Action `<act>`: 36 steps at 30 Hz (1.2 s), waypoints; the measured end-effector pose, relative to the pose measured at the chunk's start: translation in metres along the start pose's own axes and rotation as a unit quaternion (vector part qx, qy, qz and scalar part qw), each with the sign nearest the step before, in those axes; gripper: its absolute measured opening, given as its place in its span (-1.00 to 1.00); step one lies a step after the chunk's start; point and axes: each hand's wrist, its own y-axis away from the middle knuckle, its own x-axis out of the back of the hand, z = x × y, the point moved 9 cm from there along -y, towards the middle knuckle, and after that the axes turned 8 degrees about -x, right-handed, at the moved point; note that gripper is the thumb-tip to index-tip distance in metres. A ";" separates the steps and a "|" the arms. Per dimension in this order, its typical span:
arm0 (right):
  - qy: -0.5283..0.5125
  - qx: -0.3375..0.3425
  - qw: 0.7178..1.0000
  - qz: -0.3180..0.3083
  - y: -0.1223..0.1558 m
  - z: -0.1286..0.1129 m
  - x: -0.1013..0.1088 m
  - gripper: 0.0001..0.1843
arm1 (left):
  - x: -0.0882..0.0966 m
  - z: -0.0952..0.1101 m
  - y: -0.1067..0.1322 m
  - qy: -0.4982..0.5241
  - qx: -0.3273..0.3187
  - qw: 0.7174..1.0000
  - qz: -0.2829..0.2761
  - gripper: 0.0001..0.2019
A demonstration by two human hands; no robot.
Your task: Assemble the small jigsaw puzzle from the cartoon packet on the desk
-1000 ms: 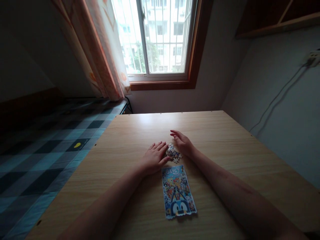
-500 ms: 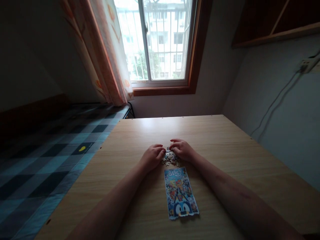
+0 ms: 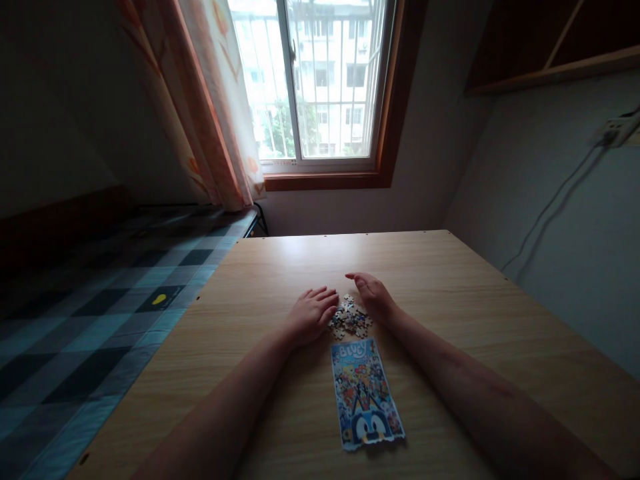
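A small heap of jigsaw puzzle pieces (image 3: 353,319) lies on the wooden table (image 3: 200,400) between my hands. My left hand (image 3: 313,313) rests palm down at the heap's left side, fingers stretched out, the tips at the edge of the pieces. On the right, my right hand (image 3: 374,297) stands on its edge beside the heap, fingers extended and holding nothing that I can see. Just nearer to me than the heap is a torn-edged paper picture (image 3: 367,393) with the word Bluey and many cartoon figures.
A bed with a checked cover (image 3: 115,320) adjoins the table's left side. Behind the table are a barred window (image 3: 330,87) and a patterned curtain (image 3: 200,100). On the right wall a cable (image 3: 555,193) hangs from a socket (image 3: 617,131), below a wooden shelf (image 3: 555,77).
My right hand has turned onto its edge and straightened its fingers, away from the pieces. My left fingers have spread flatter. The heap looks wider, with more pieces uncovered.
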 end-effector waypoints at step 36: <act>0.102 0.033 0.994 -0.038 0.002 -0.002 -0.003 -0.70 | 0.024 -0.081 0.035 -0.140 0.323 0.936 0.021 -0.43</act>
